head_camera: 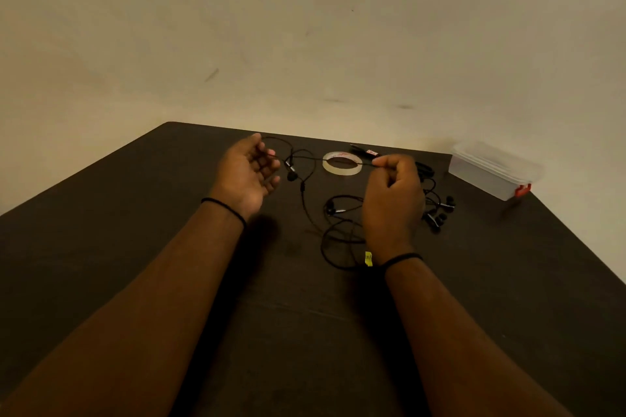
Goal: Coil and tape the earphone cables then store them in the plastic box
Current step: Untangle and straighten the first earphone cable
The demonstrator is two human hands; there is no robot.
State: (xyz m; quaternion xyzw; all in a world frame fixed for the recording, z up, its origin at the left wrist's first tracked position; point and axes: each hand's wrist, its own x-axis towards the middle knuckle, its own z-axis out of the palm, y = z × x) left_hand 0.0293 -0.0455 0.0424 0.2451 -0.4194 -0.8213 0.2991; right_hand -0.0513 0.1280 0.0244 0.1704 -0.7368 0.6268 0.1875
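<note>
Earphone cable point(333, 162), thin and black, is stretching taut above the dark desk point(135, 247) between the person's two hands. The right hand point(393, 200) is pinching the cable between thumb and curled fingers point(384, 162), just over the near edge of the roll of clear tape point(341, 163) that is lying flat on the desk. The left hand point(247, 173) is turning palm-up, its fingers point(267, 162) loosely curled, and the cable is running into them; whether they are gripping it or only letting it rest there cannot be told. Below the left hand an earbud point(291, 175) is hanging from the cable, and the rest of the cable is trailing down in loose loops on the desk, ending near a small yellow tag point(368, 258) beside the right wrist. More black earphones point(438, 213) are lying in a tangle just right of the right hand. A clear plastic box point(491, 169) with a red latch is sitting well apart at the desk's far right corner, lid on. A dark tool with a red mark point(367, 152) is lying behind the tape.
</note>
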